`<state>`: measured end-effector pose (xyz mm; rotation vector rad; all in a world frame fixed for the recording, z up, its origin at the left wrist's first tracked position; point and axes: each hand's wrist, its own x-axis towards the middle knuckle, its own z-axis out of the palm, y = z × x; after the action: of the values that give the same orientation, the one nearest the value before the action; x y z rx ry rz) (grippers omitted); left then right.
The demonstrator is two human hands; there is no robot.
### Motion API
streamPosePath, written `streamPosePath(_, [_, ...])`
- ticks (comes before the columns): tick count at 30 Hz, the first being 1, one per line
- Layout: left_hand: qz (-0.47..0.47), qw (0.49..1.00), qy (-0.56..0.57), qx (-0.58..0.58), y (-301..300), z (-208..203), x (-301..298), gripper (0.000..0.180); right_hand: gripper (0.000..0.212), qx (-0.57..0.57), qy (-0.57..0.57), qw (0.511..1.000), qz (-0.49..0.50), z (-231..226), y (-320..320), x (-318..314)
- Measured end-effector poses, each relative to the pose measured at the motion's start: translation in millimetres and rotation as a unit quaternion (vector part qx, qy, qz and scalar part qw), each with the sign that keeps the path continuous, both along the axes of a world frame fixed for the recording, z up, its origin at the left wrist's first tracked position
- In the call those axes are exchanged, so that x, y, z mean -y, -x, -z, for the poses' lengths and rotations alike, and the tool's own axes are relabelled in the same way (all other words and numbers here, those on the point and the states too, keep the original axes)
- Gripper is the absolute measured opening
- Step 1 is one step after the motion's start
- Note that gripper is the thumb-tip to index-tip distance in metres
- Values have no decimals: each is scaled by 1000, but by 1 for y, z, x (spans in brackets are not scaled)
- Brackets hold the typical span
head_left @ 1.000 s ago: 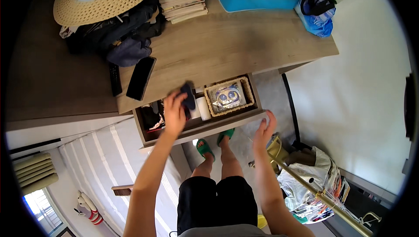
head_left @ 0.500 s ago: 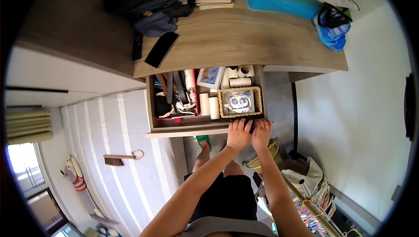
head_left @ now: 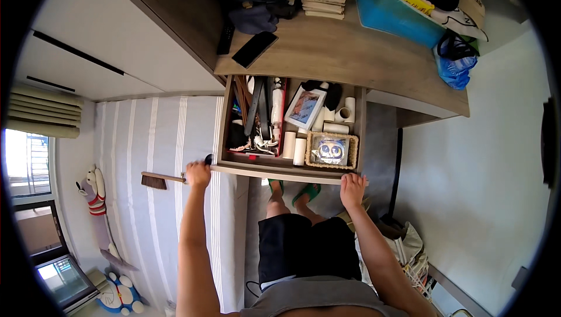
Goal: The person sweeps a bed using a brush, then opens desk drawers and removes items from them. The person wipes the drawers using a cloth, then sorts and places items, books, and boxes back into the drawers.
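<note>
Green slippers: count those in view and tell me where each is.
2, both being worn: the left slipper, partly hidden by the drawer front, and the right slipper beside it. More may be hidden.

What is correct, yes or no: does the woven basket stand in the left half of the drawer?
No, the woven basket sits in the front right corner of the drawer.

The drawer (head_left: 274,172) looks matt wood, the basket (head_left: 354,151) rough weave.

The head-worn fisheye looks steeply down over the open drawer (head_left: 280,173).
</note>
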<state>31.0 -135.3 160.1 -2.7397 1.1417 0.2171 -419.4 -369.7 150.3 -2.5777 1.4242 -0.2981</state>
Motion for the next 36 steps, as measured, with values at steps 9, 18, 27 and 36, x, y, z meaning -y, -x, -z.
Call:
streamPosePath(9, [-452,768,441,-109,62,39,-64,38,16,-65,-58,996,-15,3,-5,11])
streamPosePath(18, [181,968,144,-101,150,-16,104,35,49,77,-219,953,196,29,-41,63])
streamPosePath(27, [60,978,200,-7,58,-30,125,29,46,-119,-214,955,166,0,-65,75])
streamPosePath(36, [134,875,253,-391,117,-4,190,21,43,-119,-210,928,283,0,-62,101])
